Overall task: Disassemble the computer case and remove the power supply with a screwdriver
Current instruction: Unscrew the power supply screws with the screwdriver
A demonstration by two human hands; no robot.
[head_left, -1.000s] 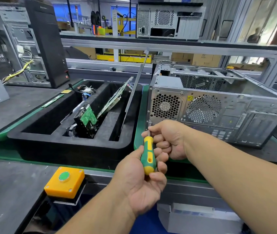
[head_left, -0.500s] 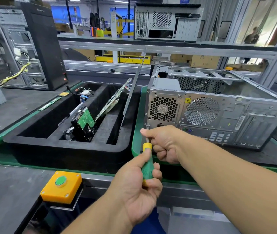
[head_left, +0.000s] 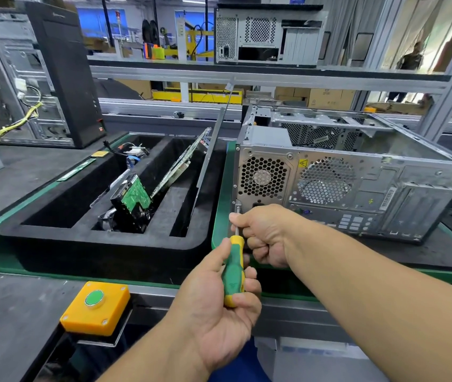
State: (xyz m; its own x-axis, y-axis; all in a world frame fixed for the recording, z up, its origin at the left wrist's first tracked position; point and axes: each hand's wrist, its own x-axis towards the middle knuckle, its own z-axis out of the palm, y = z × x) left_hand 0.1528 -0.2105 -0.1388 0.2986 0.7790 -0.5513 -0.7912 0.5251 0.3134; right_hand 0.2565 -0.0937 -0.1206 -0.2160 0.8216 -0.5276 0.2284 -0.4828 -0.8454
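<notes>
Rear of an open computer case (head_left: 351, 186) lying on its side on the bench (head_left: 20, 172). The left hand (head_left: 219, 307) grips the green-and-yellow screwdriver (head_left: 233, 271) handle; the right hand (head_left: 263, 235), fingers curled, pinches its shaft near the tip, which meets the case's lower left corner beside the power supply (head_left: 265, 177) grille. A black tray (head_left: 103, 235) of parts stands just left.

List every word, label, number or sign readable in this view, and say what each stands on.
No text here can be read with certainty.
Yellow triangular warning sign on the silver computer case: a symbol, no legible words.
White barcode sticker on the case rear: too small.
Faint brand lettering on the black tower: blurred.
Print on the cardboard box: blurred.
</notes>
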